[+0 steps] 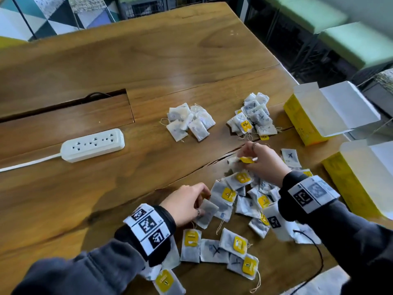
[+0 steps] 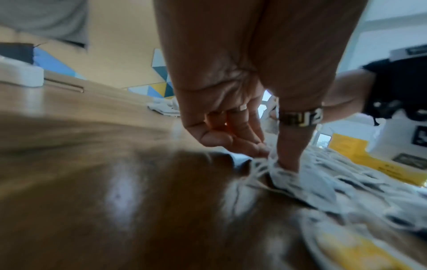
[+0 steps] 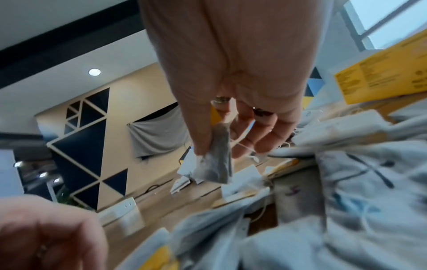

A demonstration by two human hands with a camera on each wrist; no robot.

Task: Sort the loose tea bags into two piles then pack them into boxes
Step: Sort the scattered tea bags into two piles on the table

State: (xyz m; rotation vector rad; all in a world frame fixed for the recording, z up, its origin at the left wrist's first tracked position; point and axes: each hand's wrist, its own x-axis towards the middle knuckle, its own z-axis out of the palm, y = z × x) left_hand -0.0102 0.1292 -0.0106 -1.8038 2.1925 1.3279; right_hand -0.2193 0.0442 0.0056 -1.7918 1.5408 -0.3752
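Loose tea bags (image 1: 240, 211), some with yellow tags, lie heaped on the wooden table (image 1: 148, 60) in front of me. My left hand (image 1: 201, 200) pinches the edge of one untagged tea bag (image 1: 207, 211) at the heap's left side; the left wrist view shows thumb and fingers (image 2: 258, 148) meeting on that bag (image 2: 286, 173). My right hand (image 1: 244, 159) holds a tea bag with a yellow tag (image 1: 246, 160) lifted above the heap's far end; this bag (image 3: 217, 164) hangs from its thumb and forefinger. Two sorted piles lie farther back: a left pile (image 1: 189, 122) and a right pile (image 1: 253, 118) marked with crosses.
Two open yellow boxes stand at the right, one far (image 1: 304, 118), one near (image 1: 348, 184) by the table's edge. A white power strip (image 1: 93, 144) lies at the left, with its cord running left. Behind it is a recessed cable slot (image 1: 63, 107).
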